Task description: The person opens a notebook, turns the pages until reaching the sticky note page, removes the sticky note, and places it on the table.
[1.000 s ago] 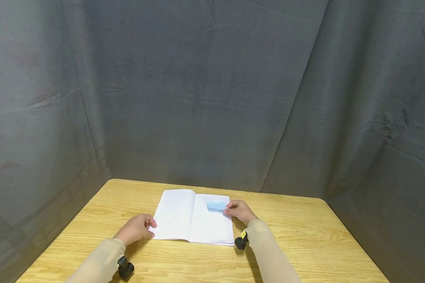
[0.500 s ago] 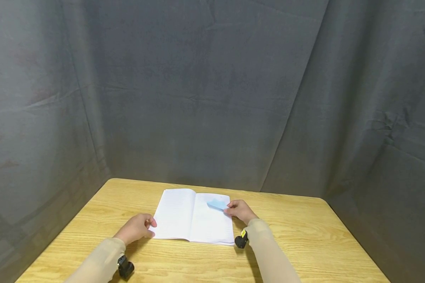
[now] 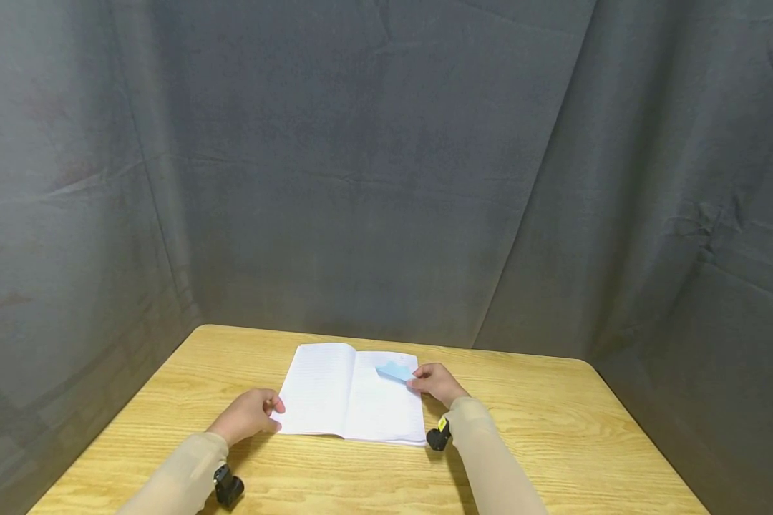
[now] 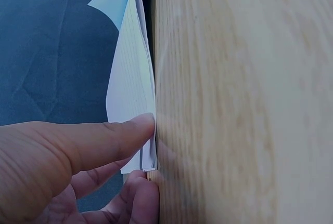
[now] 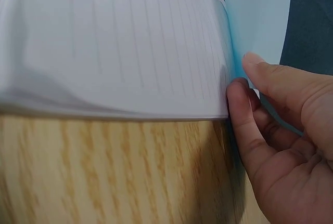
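A lined notebook [image 3: 315,390] lies spread on the table in the head view, both pages white. At its left edge is my left hand [image 3: 248,415]; in the left wrist view the thumb [image 4: 119,138] presses on the pages' edge and the other fingers curl at the notebook's side. On the upper part of the right page, a light blue sticky note [image 3: 393,371] stands partly raised. My right hand [image 3: 436,383] pinches its right end between thumb and forefinger. From the right wrist, the note [image 5: 263,18] curves up off the lined page [image 5: 140,42].
The wooden table [image 3: 528,415] extends on both sides of the notebook and in front of it. Grey cloth [image 3: 361,214] hangs behind the table and along both sides. A small black camera sits on each wrist.
From one second to half a second ago, the sticky note tilted and bent in the right hand, its near edge turning slanted. Since then it is nearly still. The left hand and notebook have stayed put.
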The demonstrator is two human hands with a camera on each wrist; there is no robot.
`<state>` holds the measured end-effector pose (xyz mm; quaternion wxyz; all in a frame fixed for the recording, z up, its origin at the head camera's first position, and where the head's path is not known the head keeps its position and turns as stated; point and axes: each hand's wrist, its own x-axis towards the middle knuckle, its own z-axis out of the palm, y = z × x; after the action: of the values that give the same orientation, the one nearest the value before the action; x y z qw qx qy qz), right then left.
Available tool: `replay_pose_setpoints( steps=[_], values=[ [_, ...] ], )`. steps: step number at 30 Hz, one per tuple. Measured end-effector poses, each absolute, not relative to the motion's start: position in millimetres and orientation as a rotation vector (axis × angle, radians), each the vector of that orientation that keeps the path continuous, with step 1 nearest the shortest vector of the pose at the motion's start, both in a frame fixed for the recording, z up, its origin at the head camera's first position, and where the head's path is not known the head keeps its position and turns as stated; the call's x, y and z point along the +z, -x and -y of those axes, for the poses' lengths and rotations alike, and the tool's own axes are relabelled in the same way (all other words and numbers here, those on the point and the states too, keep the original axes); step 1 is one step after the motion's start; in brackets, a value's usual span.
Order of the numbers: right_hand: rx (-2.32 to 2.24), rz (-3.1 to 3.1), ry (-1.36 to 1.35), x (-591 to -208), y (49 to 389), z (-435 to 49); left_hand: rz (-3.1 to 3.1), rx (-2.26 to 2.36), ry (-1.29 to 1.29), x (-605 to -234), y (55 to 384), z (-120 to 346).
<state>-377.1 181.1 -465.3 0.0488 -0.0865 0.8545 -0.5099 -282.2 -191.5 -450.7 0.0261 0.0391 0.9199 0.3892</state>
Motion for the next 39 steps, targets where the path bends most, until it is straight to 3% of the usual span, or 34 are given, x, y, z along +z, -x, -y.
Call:
replay_pose_setpoints(
  steps=[39],
  values=[
    [-1.540, -2.569, 0.315, -460.7, 371.8, -187.8, -2.838, 1.194, -0.115, -447.8, 279.5, 190.6]
  ],
)
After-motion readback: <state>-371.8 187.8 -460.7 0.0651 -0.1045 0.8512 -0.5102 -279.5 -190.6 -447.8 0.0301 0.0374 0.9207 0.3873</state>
